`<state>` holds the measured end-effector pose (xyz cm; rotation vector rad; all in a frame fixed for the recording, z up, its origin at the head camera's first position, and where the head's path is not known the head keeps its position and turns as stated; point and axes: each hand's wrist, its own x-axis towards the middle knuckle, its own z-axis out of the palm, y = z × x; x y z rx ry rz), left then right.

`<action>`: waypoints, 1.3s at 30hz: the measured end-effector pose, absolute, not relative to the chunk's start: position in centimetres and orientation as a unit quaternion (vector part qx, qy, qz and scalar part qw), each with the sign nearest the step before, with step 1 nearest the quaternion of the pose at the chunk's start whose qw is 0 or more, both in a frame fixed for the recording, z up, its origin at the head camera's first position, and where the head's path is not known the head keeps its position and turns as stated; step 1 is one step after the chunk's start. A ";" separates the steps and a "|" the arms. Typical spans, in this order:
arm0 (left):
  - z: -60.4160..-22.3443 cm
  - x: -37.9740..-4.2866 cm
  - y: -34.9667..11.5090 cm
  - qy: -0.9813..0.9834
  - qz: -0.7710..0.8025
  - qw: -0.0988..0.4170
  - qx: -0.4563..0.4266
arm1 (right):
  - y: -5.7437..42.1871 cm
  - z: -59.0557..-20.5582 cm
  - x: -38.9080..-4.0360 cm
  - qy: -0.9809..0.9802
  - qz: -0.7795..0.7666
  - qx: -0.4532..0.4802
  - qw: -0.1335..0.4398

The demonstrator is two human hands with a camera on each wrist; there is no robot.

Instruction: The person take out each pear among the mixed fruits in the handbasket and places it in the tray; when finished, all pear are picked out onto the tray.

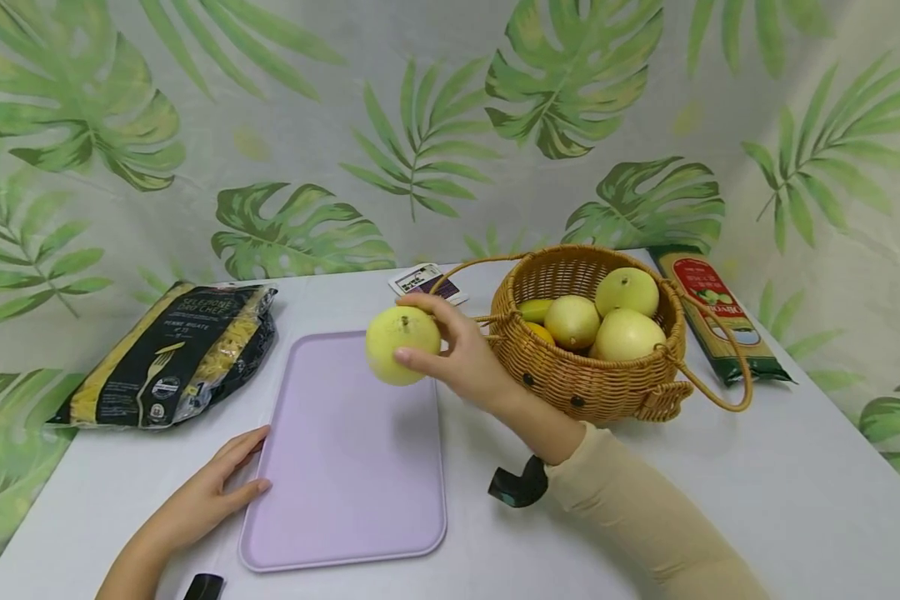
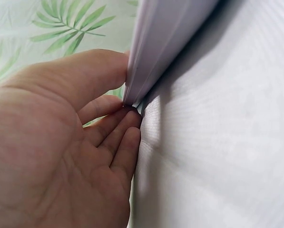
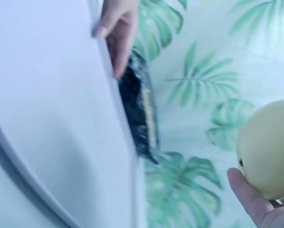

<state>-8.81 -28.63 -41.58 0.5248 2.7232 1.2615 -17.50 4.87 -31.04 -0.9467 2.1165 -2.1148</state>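
My right hand (image 1: 457, 350) grips a round, pale yellow pear (image 1: 403, 346), thumb on the near side and fingers over the far side. It holds the pear above the far right part of a lilac tray (image 1: 345, 475); in the right wrist view the pear (image 3: 270, 149) appears at the right edge. At the tray's left rim is my left hand (image 1: 210, 492). The left wrist view shows its thumb on the rim of the tray (image 2: 153, 42) and its fingertips tucked at the underside, pinching the edge. To the right, a wicker basket (image 1: 592, 383) holds several yellow fruits (image 1: 630, 333).
A black pasta bag (image 1: 172, 358) lies left of the tray. Behind the basket's right side is a noodle packet (image 1: 720, 308). A small printed card (image 1: 427, 279) lies at the back. The basket's handles (image 1: 735, 367) stick out sideways. Leaf-print cloth (image 1: 420, 150) hangs behind the white table.
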 end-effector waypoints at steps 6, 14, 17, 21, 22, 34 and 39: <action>-41.4 -8.9 -28.7 0.897 0.405 0.052 0.167 | 0.2 -34.6 -19.0 0.703 -0.669 -0.240 0.015; -41.4 -9.0 -28.6 0.899 0.400 0.052 0.171 | -3.5 -37.6 -20.3 0.706 -0.685 -0.175 0.027; -41.5 -8.9 -28.6 0.900 0.399 0.057 0.163 | -4.5 -38.5 -20.7 0.707 -0.688 -0.163 0.029; -41.5 -8.9 -28.6 0.906 0.391 0.066 0.151 | -5.5 -39.6 -21.1 0.712 -0.685 -0.152 0.031; -41.5 -8.9 -28.6 0.907 0.388 0.067 0.150 | -5.7 -39.8 -21.2 0.714 -0.683 -0.152 0.029; -41.5 -8.9 -28.8 0.910 0.381 0.067 0.148 | -7.2 -41.0 -22.2 0.753 -0.641 -0.144 0.039; -41.6 -8.9 -28.7 0.910 0.382 0.069 0.148 | -6.7 -40.9 -22.4 0.760 -0.627 -0.154 0.072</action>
